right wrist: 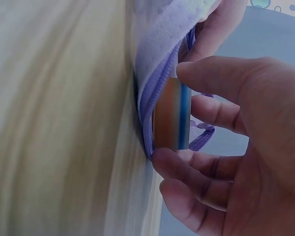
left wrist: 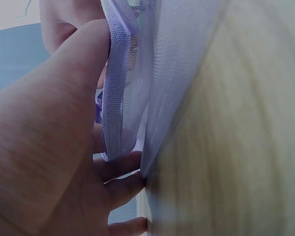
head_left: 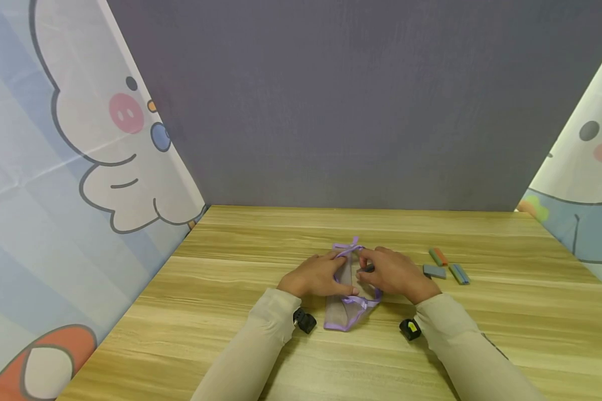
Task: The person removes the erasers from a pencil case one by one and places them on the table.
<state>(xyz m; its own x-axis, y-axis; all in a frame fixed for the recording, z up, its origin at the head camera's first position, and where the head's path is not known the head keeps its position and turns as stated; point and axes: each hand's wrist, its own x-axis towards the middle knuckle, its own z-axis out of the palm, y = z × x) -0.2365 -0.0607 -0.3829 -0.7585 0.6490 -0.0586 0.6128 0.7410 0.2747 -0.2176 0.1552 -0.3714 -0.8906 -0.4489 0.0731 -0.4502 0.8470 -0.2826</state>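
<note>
A sheer mesh pouch (head_left: 336, 313) with purple trim and ribbon ties lies on the table between both hands. My left hand (head_left: 318, 275) holds its left side; in the left wrist view the thumb presses the purple edge (left wrist: 115, 93) and the lower fingertips reach the tabletop. From the right, my right hand (head_left: 393, 271) pinches a small rectangular block (right wrist: 168, 113) between thumb and fingers. Orange and blue layers show on that block, which sits right at the pouch's trimmed opening, partly behind the purple band (right wrist: 160, 64).
To the right of my right hand lie an orange-and-green block (head_left: 438, 257), a grey block (head_left: 434, 271) and a blue-and-green block (head_left: 459, 274). A dark grey panel (head_left: 331, 111) rises behind the wooden table (head_left: 221, 239). Cartoon-printed curtains (head_left: 20, 211) hang at both sides.
</note>
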